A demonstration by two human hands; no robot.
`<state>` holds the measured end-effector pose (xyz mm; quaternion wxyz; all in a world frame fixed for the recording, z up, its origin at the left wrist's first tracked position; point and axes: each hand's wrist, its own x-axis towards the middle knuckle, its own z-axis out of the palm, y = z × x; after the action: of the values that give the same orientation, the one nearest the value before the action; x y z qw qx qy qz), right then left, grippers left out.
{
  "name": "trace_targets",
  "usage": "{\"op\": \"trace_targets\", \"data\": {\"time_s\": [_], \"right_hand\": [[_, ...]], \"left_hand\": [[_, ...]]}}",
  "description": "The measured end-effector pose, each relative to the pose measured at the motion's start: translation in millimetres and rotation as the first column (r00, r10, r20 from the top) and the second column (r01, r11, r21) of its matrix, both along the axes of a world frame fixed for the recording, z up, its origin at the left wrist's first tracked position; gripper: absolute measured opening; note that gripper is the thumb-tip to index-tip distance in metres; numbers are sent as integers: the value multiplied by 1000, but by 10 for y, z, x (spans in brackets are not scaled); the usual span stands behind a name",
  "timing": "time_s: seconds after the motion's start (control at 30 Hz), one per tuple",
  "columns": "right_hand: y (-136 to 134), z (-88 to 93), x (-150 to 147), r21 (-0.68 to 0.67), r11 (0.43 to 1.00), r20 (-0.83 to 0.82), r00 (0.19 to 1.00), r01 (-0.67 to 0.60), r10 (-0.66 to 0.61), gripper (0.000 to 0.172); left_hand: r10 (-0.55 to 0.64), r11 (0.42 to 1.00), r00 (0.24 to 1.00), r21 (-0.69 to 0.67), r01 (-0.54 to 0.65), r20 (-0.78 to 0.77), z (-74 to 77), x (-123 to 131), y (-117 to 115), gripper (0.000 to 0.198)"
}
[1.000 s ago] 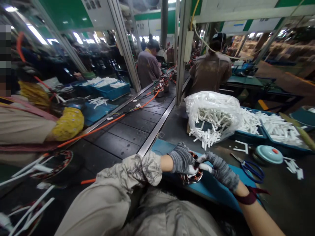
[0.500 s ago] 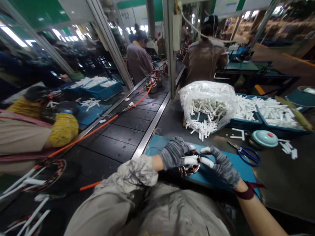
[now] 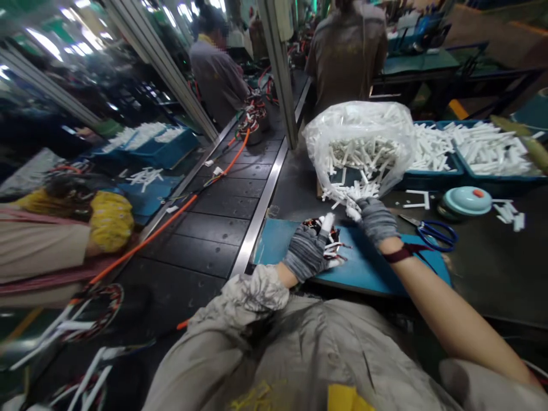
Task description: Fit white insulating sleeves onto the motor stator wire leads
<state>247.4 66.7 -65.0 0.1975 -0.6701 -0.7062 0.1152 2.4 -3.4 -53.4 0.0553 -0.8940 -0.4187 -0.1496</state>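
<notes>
Holding a wire coil [image 3: 334, 235] in the left hand [image 3: 306, 251]; touching white tubes [image 3: 342, 193] just ahead of the right hand [image 3: 377, 220], cannot tell whether pinching any.

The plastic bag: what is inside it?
White tubes show inside the bag and spill from its mouth to the right hand. Whatever lies beneath the top ones is covered.
</notes>
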Motion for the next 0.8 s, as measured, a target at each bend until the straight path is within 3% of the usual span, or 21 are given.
{"op": "trace_targets", "data": {"time_s": [0.07,0.17,0.27,0.37,0.43,0.53,0.67,0.8], "right_hand": [[212,9,-81,-26,999,45,999,23,-21,36],[330,-4,-92,-44,998,70,997,47,-43,27],[165,-38,42,2,995,6,995,95,-95,31],[-248,-33,132,124,972,-239,957,200,-166,39],[-597,37,100,122,964,-482,863,235,-150,42],[-1054,230,-15,-49,987,-716,684,150,-140,48],[-1273,413,-61,-117,977,-769,606,181,-204,35],[-1197,352,-4,-186,980,-760,622,70,-189,38]], "left_hand": [[42,998,998,35,-43,44,33,53,-4,112],[13,992,991,122,-29,133,54,-117,-125,108],[-70,980,974,197,27,215,15,-419,-309,69],[-74,991,954,128,37,290,-69,-598,-433,36],[-63,997,931,63,43,359,-124,-619,-452,34],[-125,992,912,32,122,390,-159,-598,-410,38],[-210,977,929,22,213,306,-127,-625,-320,43],[-243,970,941,27,243,235,-139,-682,-269,48]]}}
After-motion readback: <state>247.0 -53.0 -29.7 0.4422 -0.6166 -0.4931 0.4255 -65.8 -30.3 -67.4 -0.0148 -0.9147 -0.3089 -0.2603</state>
